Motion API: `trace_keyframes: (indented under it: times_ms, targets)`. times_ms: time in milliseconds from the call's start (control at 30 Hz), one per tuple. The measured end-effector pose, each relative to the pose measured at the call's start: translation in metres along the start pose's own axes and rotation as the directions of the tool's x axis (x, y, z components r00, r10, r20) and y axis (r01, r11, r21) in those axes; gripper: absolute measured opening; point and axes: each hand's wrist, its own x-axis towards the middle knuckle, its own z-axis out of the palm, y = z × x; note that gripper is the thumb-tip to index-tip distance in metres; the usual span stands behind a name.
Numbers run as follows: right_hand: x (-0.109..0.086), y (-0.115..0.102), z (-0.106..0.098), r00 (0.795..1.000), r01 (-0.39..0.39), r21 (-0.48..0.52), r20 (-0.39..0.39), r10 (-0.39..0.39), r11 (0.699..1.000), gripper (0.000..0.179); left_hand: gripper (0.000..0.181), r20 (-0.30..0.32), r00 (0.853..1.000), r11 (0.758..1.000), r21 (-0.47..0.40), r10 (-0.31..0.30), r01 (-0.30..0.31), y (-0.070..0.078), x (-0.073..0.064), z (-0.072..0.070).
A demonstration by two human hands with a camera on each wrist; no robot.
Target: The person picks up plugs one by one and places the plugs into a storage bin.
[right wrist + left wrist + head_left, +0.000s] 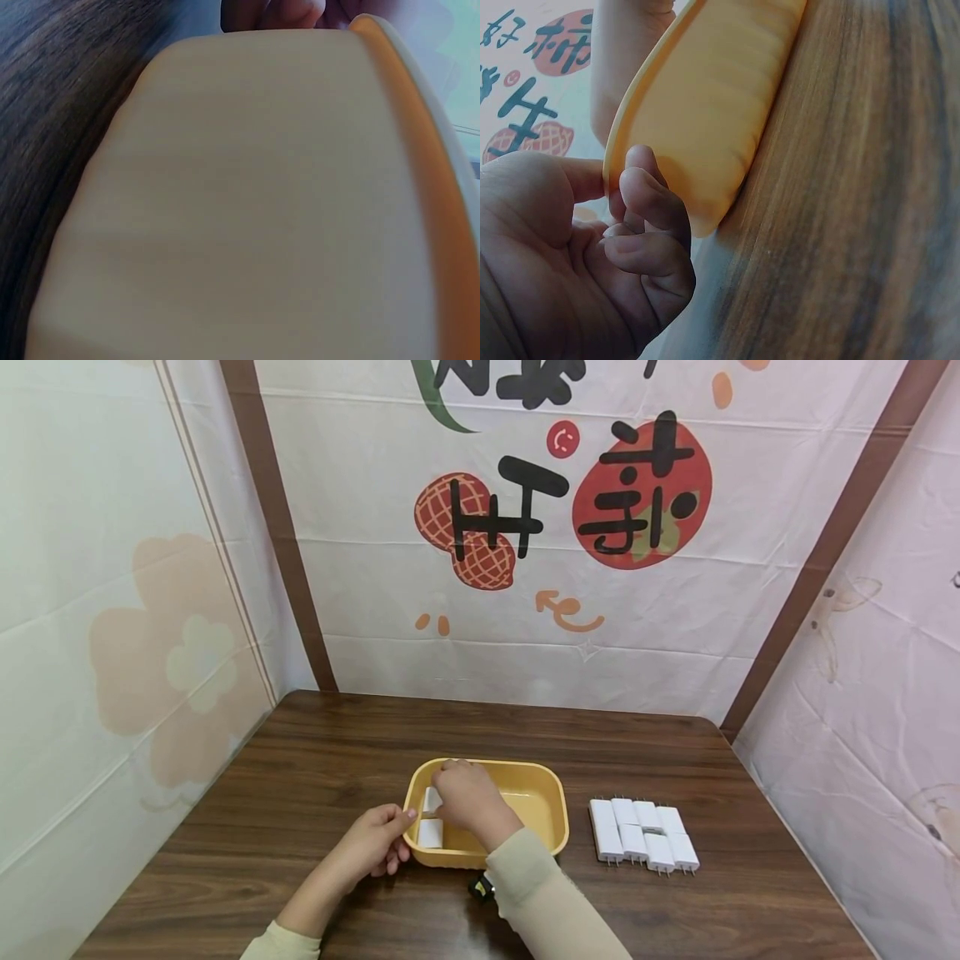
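Note:
A yellow plastic basin (pixel 538 768) stands on the wooden table. My left hand (pixel 372 841) pinches its left rim, thumb on the inside and fingers curled beneath the outside, as the left wrist view shows closely. Inside the basin, at the left end, lies a white charger plug (pixel 430 833). Just behind it, a second white charger (pixel 431 800) is at the fingers of my right hand (pixel 471 797), which reaches down into the basin with curled fingers. The basin's wall (pixel 247 165) fills the right wrist view and hides that hand's fingertips.
Right of the basin, several white chargers (pixel 632 842) lie in two close rows, metal prongs pointing outward. A small black object (pixel 481 887) shows beside my right forearm. Printed cloth (pixel 360 610) hangs around the table (pixel 337 735) at the back and sides.

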Motion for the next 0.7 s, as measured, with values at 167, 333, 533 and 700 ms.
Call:
trace_keyframes:
  times_ms: [167, 333, 533, 700]
  targets:
    - [0.0011, -0.0005, 0.0007, 1.0, -0.001, -0.003, 0.002, 0.001, 1.0, 0.025, 0.043, 0.002, 1.0, 1.0, -0.004, -0.001, 0.001, 0.0008, -0.0009, -0.0005]
    - [0.0008, -0.0012, -0.0006, 1.0, -0.006, -0.007, 0.001, 0.006, 1.0, 0.025, 0.042, -0.004, 1.0, 1.0, -0.006, -0.001, 0.001, 0.0013, -0.0005, 0.0002]
    - [-0.0005, -0.002, -0.0025, 1.0, -0.005, -0.026, 0.01, 0.005, 1.0, 0.024, 0.042, -0.007, 1.0, 1.0, 0.021, -0.001, 0.001, 0.0017, -0.0015, 0.0004]
    - [-0.0006, -0.0034, -0.0034, 0.999, -0.016, -0.018, 0.029, 0.016, 1.0, 0.025, 0.042, 0.0, 1.0, 1.0, 0.03, 0.004, -0.004, 0.001, -0.0021, -0.0002]
